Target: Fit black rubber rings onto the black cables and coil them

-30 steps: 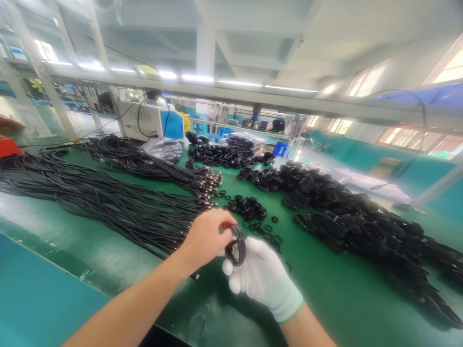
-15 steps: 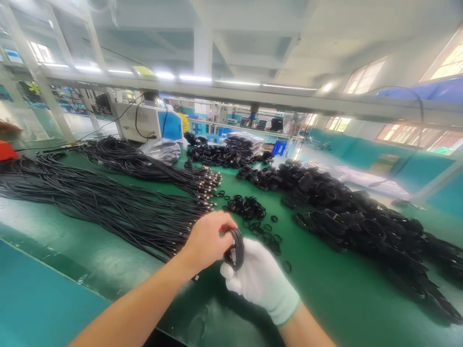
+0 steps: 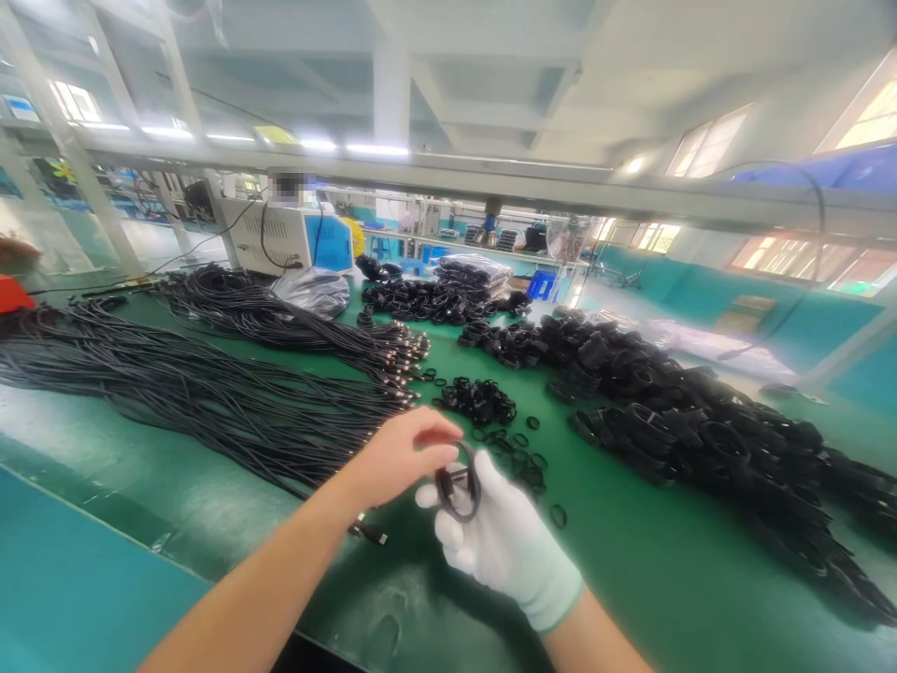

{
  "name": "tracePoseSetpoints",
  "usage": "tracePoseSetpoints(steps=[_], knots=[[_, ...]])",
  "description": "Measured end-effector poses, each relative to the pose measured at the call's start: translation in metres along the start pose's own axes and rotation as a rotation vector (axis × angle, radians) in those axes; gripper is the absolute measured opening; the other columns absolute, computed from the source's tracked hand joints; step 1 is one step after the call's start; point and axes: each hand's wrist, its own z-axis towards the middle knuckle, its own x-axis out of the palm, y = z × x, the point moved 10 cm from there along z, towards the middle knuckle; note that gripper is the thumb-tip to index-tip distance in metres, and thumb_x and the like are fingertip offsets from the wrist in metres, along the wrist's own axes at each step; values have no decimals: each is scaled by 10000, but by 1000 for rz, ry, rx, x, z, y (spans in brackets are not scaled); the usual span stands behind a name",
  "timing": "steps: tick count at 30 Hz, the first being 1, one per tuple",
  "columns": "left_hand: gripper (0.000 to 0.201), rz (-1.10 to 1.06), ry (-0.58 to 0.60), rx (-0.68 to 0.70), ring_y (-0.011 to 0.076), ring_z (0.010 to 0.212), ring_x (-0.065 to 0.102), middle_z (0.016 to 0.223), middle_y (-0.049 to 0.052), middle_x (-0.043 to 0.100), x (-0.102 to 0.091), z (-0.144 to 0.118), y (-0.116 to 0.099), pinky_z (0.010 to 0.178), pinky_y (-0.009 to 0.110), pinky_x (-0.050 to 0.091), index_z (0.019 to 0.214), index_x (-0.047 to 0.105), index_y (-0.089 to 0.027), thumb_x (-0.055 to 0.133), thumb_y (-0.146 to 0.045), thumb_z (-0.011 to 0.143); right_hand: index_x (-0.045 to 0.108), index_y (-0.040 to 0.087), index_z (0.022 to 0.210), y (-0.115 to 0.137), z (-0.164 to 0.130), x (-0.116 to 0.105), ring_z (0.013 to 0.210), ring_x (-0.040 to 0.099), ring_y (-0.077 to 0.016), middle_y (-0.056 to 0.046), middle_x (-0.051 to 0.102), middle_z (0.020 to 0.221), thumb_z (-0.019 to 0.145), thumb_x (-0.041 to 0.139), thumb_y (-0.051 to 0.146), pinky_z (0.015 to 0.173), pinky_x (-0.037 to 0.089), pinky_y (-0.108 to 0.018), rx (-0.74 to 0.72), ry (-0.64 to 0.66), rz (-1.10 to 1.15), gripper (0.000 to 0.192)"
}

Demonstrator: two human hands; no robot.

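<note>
A black cable wound into a small coil [image 3: 475, 495] is between my hands, its loop turned partly toward me. My right hand [image 3: 497, 537], in a white glove, has its fingers and thumb closed around the coil. At the coil's upper left, the thumb and fingers of my bare left hand [image 3: 403, 453] grip it. A dark connector end shows inside the loop. Below my left wrist, a cable plug [image 3: 371, 533] lies on the green table [image 3: 413, 598]. Long straight black cables [image 3: 210, 402] with metal ends stretch out on the left.
Small black rings [image 3: 483, 402] lie in a pile beyond my hands, with several loose ones nearer. Coiled cables [image 3: 673, 430] form a long heap on the right. Farther back are a clear plastic bag [image 3: 315, 292], a white and blue machine [image 3: 294, 238] and more coils [image 3: 427, 301].
The coil has turned so its loop faces me more openly. My left hand has shifted slightly left, and the plug below its wrist shows more fully.
</note>
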Motion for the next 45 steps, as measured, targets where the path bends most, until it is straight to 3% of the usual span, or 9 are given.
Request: tracePoseSetpoints(steps=[3,5,12,18,26,31,37,40,45], knots=[[371,-371,242,69,204,1033,570,1138,47,615,13,-3,-2,845,300,459,1147,588,-222,563,-238,777,544,146,1088,-7,-3,10,517,573,-96,-96,656,943,850,331,675,396,419,-187,94,99,56,617],[323,-440,264,80,206,998,590,1085,53,642,13,-3,-1,836,302,464,1090,615,-198,579,-245,772,552,107,1071,-6,-2,9,528,598,-126,-125,656,928,848,310,684,409,451,-219,79,98,-38,664],[184,-8,-15,4,175,957,586,982,4,661,-3,-1,4,866,291,445,941,679,-225,551,-283,822,436,172,1192,26,-6,-17,740,643,-190,-102,544,1064,720,726,302,623,548,-349,-142,-203,-560,568],[378,183,-187,138,107,780,580,979,-10,598,1,-20,-9,741,227,476,1017,633,-237,500,-23,735,488,149,1166,27,-9,-3,922,608,-212,-105,530,1089,760,687,233,757,532,-360,-133,-113,-595,461],[293,271,-497,221,112,739,596,811,5,616,2,-32,-7,701,217,481,885,681,-198,467,-24,785,498,167,1177,13,-4,2,935,615,-200,-73,549,1063,795,661,243,792,521,-345,-125,-17,-383,423],[218,207,-317,103,130,728,590,856,0,637,-3,-16,-4,691,241,481,888,684,-219,554,-107,752,563,121,1087,12,-4,-3,866,630,-178,-80,595,992,855,587,283,759,526,-308,-96,58,-230,284],[244,-131,-253,-85,141,673,591,793,9,653,-22,-3,30,628,243,487,940,651,-178,527,-345,812,432,129,1288,20,-11,4,788,616,-138,-102,601,1063,850,525,471,646,528,-256,-56,160,-80,563],[262,-43,-267,-127,172,737,620,847,21,670,-21,0,50,674,269,496,925,656,-179,541,-368,785,459,144,1236,33,-12,1,734,601,-116,-109,603,1055,831,510,509,614,512,-239,-130,16,-305,548],[270,197,-235,-135,196,909,627,1016,0,656,-14,3,67,815,295,481,936,654,-246,526,-437,795,483,139,1183,112,-47,-28,754,626,-178,-133,600,1073,807,524,439,661,546,-357,-336,-602,-1076,483]])
